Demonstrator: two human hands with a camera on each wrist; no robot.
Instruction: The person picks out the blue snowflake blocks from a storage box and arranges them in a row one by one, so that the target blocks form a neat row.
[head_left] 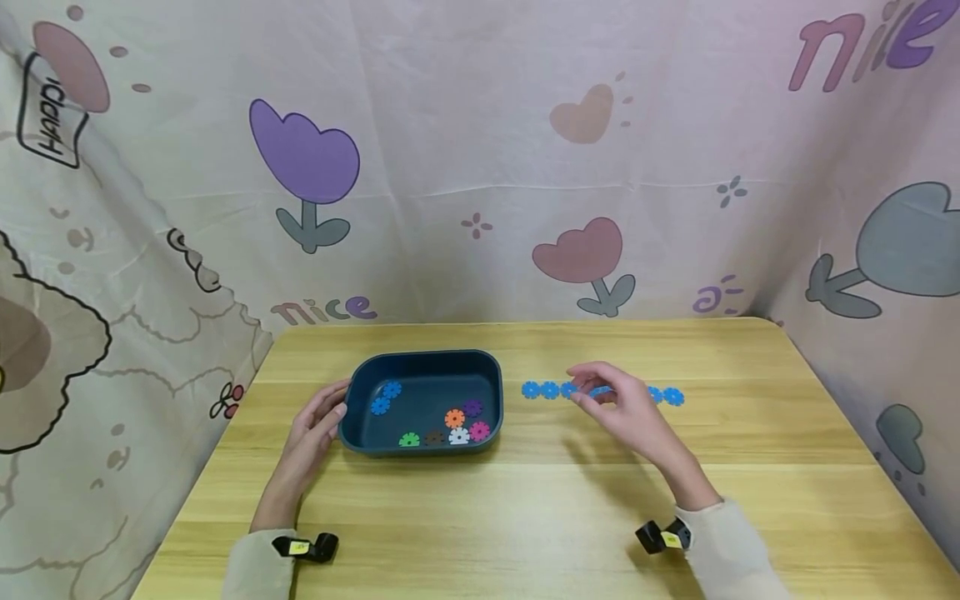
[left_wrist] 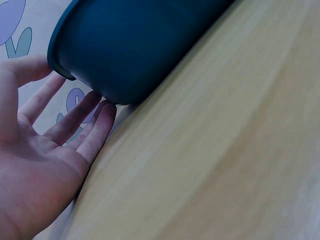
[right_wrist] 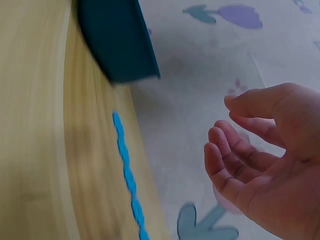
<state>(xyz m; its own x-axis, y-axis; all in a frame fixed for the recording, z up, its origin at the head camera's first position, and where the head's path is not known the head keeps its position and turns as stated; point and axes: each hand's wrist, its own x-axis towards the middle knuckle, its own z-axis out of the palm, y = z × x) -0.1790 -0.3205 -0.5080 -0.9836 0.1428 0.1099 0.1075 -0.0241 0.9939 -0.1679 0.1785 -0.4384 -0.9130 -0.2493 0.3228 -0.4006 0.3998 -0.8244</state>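
A dark teal tray (head_left: pixel 420 450) stands on the table. My left hand (head_left: pixel 306 429) touches its left outer wall, with the fingertips (left_wrist: pixel 106 112) against the side and no curl round the tray. Inside lie two blue notched discs (head_left: pixel 381 405) at the left. Green, brown, white, pink, orange and purple discs (head_left: pixel 454 418) lie toward the front and right. Right of the tray, blue notched discs (head_left: pixel 551 390) form a row on the table. My right hand (head_left: pixel 622 412) hovers over that row, fingers loosely bent and nothing between them, hiding its middle part.
The wooden table (head_left: pixel 480 525) has its back edge near a patterned cloth (head_left: pixel 450 125), which also hangs at both sides. A black camera (head_left: pixel 306 547) is strapped at the left wrist, and another camera (head_left: pixel 662 537) at the right.
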